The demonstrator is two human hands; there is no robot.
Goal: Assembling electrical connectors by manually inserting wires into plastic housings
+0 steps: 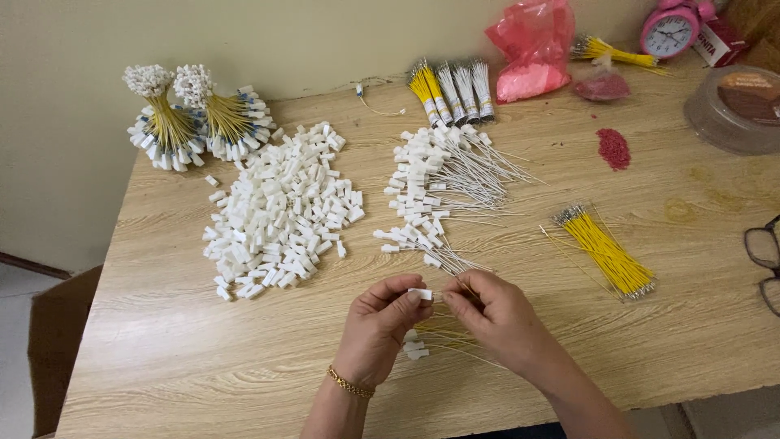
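Both hands, left hand [380,321] and right hand [496,313], are pinching one white block [420,293] at lower centre; I'm keeping the thin wire [465,286] aligned, pushing gently.

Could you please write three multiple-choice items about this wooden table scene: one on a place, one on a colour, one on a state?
1. Where does the loose heap of small white plastic blocks lie?
A. left of the hands
B. right of the hands
C. on the floor

2. What colour is the round alarm clock at the far edge of the wooden table?
A. blue
B. pink
C. black

3. How is the single small white block held?
A. lying free on the table
B. pinched at the fingertips of the left hand, with the right hand meeting it
C. inside the pink plastic bag

Answers: 1 A, the heap sits far left of both hands. 2 B, its case is pink. 3 B, the fingertips close around it above the table.
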